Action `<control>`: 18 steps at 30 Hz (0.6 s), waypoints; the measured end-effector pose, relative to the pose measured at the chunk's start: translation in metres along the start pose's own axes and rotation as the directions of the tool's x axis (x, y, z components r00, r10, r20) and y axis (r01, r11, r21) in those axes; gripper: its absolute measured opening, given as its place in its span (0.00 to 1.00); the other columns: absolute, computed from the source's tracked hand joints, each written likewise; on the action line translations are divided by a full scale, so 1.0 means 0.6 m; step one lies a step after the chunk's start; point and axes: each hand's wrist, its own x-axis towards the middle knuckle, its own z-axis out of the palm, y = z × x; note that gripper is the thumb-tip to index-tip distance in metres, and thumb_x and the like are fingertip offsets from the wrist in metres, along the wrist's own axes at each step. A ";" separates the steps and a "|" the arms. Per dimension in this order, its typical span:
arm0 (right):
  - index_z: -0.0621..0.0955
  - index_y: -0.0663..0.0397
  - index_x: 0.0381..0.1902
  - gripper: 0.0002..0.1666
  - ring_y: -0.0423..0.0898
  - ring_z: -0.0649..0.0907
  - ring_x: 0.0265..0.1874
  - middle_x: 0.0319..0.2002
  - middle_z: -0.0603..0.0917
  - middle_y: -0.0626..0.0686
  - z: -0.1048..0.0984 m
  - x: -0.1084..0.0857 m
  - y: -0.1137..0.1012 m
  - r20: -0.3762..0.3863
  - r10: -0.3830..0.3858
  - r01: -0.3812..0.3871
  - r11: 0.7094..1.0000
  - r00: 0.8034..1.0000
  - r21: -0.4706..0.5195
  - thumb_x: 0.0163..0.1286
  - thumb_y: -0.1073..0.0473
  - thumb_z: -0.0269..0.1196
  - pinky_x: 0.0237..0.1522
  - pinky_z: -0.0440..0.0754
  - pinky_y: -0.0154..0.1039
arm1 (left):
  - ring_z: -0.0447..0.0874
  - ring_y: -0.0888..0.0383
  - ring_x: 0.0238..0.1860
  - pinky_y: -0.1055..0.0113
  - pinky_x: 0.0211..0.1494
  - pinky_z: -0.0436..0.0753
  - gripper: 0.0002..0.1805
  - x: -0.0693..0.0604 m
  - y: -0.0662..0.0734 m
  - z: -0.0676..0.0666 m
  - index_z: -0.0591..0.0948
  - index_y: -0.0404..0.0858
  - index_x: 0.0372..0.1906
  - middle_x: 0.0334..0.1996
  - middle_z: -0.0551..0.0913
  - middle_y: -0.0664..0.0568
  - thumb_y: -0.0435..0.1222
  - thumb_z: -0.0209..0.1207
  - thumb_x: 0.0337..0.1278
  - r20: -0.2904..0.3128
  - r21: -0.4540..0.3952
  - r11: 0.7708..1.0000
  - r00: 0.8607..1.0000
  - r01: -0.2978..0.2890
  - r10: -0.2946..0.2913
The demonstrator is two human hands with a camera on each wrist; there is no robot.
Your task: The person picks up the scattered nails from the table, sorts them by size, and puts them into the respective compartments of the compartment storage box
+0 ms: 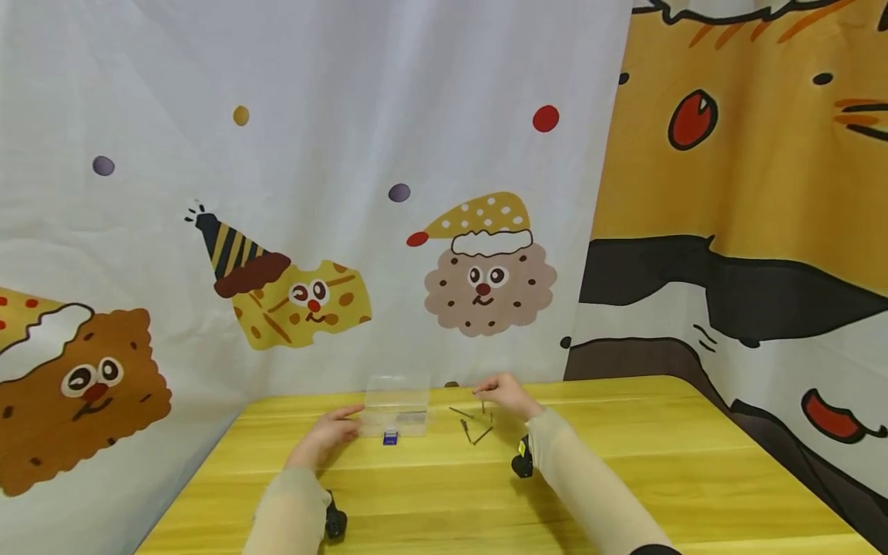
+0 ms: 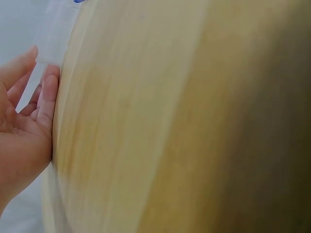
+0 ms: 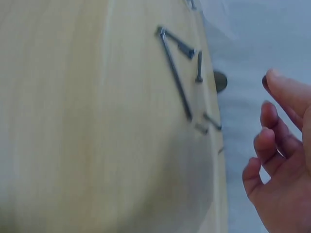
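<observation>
Near the far edge of the table lies a clear plastic box [image 1: 375, 422] with its lid [image 1: 397, 390] raised. My left hand [image 1: 327, 435] touches the box's left end with fairly straight fingers; the left wrist view also has the box [image 2: 54, 34] at the fingertips. To the right, my right hand [image 1: 512, 396] is raised over several loose dark screws [image 1: 482, 436]. Its thumb and a finger pinch a screw [image 3: 265, 82], of which only a small dark end shows. Long and short screws [image 3: 176, 75] lie scattered on the wood in the right wrist view.
A small blue label [image 1: 391, 438] sits at the box's front edge. The wooden table [image 1: 430, 501] extends toward me and to both sides. Behind it hangs a curtain [image 1: 333, 100] printed with cartoon figures, close to the table's far edge.
</observation>
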 end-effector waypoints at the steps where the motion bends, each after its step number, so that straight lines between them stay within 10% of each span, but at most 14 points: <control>1: 0.84 0.70 0.43 0.11 0.57 0.81 0.48 0.46 0.84 0.63 -0.004 -0.004 0.003 0.011 0.006 -0.006 1.000 1.000 0.011 0.68 0.66 0.62 0.52 0.78 0.51 | 0.77 0.57 0.33 0.66 0.40 0.79 0.26 0.000 0.001 -0.001 0.71 0.25 0.64 0.41 0.81 0.42 0.26 0.58 0.60 0.002 0.005 1.000 1.000 -0.002 0.002; 6: 0.82 0.74 0.48 0.15 0.63 0.76 0.55 0.52 0.81 0.67 -0.019 -0.026 0.026 0.086 0.013 -0.018 0.998 0.996 0.055 0.68 0.66 0.62 0.57 0.73 0.56 | 0.78 0.56 0.35 0.66 0.40 0.79 0.26 0.001 0.003 -0.005 0.71 0.26 0.64 0.50 0.79 0.37 0.26 0.59 0.61 -0.003 0.005 1.000 1.000 -0.009 0.009; 13: 0.83 0.71 0.47 0.14 0.44 0.80 0.41 0.49 0.83 0.64 -0.028 -0.046 0.056 0.151 0.040 -0.051 0.997 0.988 0.066 0.65 0.66 0.65 0.40 0.78 0.35 | 0.77 0.55 0.35 0.66 0.41 0.79 0.26 -0.001 0.005 -0.002 0.71 0.26 0.64 0.50 0.79 0.38 0.27 0.58 0.61 0.002 0.014 1.000 1.000 -0.003 0.003; 18: 0.86 0.66 0.44 0.12 0.49 0.82 0.44 0.46 0.85 0.59 -0.023 -0.050 0.059 0.178 0.034 -0.035 0.999 0.983 0.003 0.62 0.66 0.67 0.51 0.78 0.46 | 0.77 0.57 0.33 0.66 0.40 0.79 0.26 -0.001 0.003 -0.001 0.70 0.25 0.65 0.44 0.80 0.41 0.26 0.57 0.62 -0.003 0.035 0.999 1.000 -0.011 0.011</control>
